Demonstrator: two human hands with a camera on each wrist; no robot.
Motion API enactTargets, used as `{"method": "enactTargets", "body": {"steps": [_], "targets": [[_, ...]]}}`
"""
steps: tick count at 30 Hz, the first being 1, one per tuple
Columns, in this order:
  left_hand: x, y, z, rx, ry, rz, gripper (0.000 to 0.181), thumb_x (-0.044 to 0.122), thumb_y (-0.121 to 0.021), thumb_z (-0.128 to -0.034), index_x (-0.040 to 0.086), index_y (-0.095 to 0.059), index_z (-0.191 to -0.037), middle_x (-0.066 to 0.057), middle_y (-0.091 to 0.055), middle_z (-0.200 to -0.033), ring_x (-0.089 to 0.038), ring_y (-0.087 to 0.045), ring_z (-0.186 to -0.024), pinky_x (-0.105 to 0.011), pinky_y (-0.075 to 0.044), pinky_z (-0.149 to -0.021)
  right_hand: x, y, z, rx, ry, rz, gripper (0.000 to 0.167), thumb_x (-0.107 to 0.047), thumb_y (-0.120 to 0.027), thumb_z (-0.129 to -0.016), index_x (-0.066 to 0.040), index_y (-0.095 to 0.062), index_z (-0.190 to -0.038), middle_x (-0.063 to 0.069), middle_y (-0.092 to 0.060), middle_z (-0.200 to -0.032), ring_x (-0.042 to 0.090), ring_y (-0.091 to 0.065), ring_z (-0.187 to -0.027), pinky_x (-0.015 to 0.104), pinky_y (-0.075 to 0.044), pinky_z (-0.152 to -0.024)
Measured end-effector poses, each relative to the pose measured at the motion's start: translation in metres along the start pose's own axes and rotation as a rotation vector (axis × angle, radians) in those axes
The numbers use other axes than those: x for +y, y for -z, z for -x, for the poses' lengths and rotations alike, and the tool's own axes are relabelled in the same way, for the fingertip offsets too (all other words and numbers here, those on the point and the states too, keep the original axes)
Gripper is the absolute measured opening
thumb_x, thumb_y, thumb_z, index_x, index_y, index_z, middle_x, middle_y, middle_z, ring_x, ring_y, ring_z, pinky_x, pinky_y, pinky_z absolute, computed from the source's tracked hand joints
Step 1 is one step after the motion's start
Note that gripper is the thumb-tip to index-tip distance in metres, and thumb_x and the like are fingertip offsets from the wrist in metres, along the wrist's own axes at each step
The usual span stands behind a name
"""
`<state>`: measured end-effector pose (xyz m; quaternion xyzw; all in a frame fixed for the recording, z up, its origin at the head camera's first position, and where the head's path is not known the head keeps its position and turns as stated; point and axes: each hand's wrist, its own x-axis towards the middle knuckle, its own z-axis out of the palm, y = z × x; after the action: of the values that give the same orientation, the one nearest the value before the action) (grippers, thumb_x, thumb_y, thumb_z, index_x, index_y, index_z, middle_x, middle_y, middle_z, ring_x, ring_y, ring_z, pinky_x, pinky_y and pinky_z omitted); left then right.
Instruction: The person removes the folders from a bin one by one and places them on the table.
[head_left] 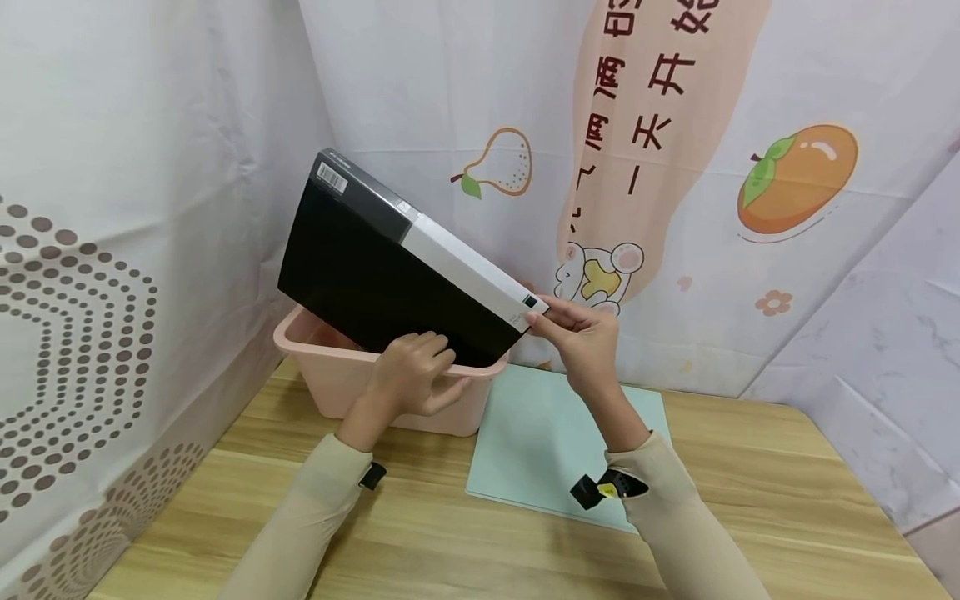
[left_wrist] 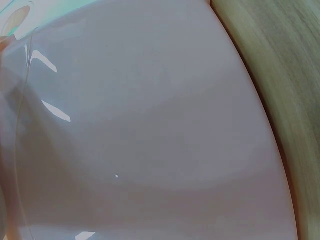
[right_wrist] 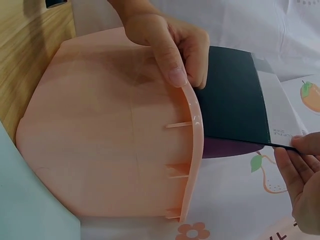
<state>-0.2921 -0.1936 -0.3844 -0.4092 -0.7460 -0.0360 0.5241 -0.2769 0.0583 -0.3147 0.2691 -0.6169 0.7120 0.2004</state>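
A black file folder [head_left: 375, 267] with a white-and-black spine slants over a pink plastic bin [head_left: 330, 387], its lower edge partly inside. My right hand [head_left: 588, 342] pinches the folder's lower right corner between thumb and fingers, by the white end of the spine. My left hand [head_left: 412, 371] grips the bin's near rim, fingers over the edge and thumb outside, as the right wrist view also shows. The bin's wall [left_wrist: 150, 125] fills most of the left wrist view.
A flat pale mint board [head_left: 540, 442] lies on the wooden table [head_left: 420, 517], right of the bin. A dark purple thing [right_wrist: 230, 148] shows beside the folder in the right wrist view. Printed cloth [head_left: 420, 75] hangs behind and at the left.
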Motion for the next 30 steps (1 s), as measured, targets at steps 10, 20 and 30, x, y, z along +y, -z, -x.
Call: {"method": "enactTargets", "body": {"steps": [10,20,30], "targets": [[-0.001,-0.001,-0.001,0.004,0.001,0.005,0.057,0.046,-0.039,-0.1001,0.012,-0.050,-0.056,-0.003,-0.049,-0.056,-0.012,-0.036,-0.049,-0.024,-0.033,-0.043,-0.007,0.006,-0.004,0.033,0.031,-0.058,0.031,0.022,-0.071,-0.078,0.027,-0.063,-0.108,-0.001,-0.078,-0.080,0.014,-0.076,-0.068,0.031,-0.062,-0.073],[0.000,-0.001,0.001,-0.001,0.002,0.013,0.057,0.047,-0.039,-0.1002,0.012,-0.051,-0.056,-0.004,-0.052,-0.058,-0.014,-0.039,-0.049,-0.025,-0.035,-0.043,-0.011,0.010,-0.004,0.072,0.016,-0.072,0.028,0.022,-0.071,-0.077,0.020,-0.070,-0.106,0.000,-0.078,-0.080,0.015,-0.076,-0.068,0.033,-0.062,-0.071],[0.000,0.000,0.001,-0.011,0.006,0.002,0.057,0.048,-0.038,-0.1001,0.012,-0.051,-0.057,-0.004,-0.052,-0.059,-0.014,-0.040,-0.049,-0.025,-0.036,-0.044,-0.016,0.014,-0.007,0.078,0.027,-0.115,0.035,0.025,-0.071,-0.075,-0.002,-0.080,-0.096,0.003,-0.078,-0.080,0.015,-0.075,-0.067,0.033,-0.062,-0.068]]}}
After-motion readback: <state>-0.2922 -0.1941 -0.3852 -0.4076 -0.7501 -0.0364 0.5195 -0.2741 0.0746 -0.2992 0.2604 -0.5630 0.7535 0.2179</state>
